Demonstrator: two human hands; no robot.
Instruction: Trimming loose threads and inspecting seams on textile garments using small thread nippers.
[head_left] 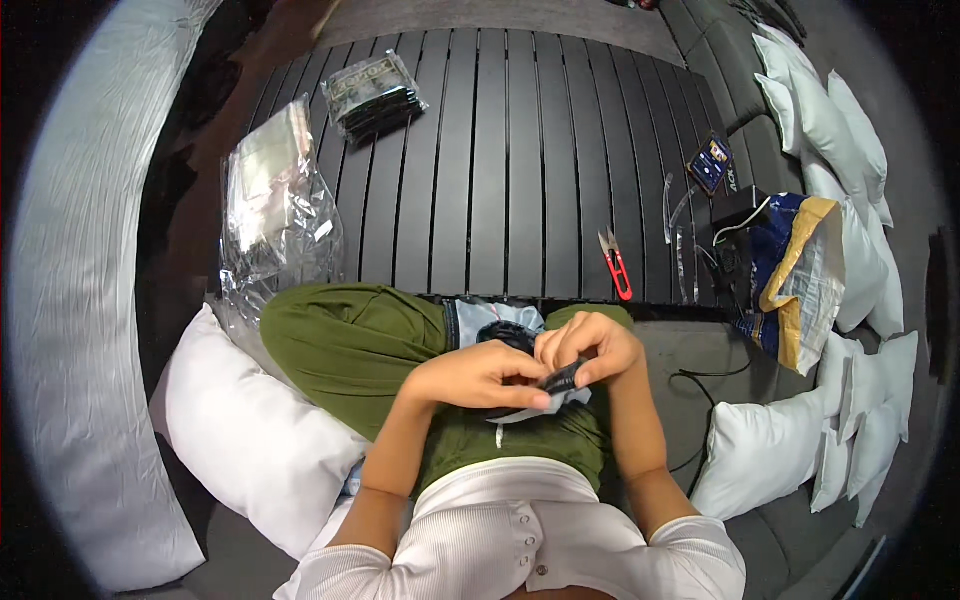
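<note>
Over my lap, both hands grip a piece of grey-blue fabric with a black edge (pixel 564 379). My left hand (pixel 482 377) pinches the black edge from the left, thumb and fingers closed on it. From the other side my right hand (pixel 596 347) has its fingertips pressed onto the same edge. More of the fabric (pixel 497 313) lies bunched between my legs, partly hidden behind the hands. Red-handled thread snips (pixel 616 266) rest on the black slatted table (pixel 485 180), beyond my right hand.
Clear plastic bags (pixel 275 200) lie at the table's left edge, near a stack of dark packaged pieces (pixel 374 94). A phone (pixel 711 163), clear strips and a blue-yellow bag (pixel 800 270) are on the right. White pillows (pixel 260 430) flank me; a black cable (pixel 712 400) trails on the right.
</note>
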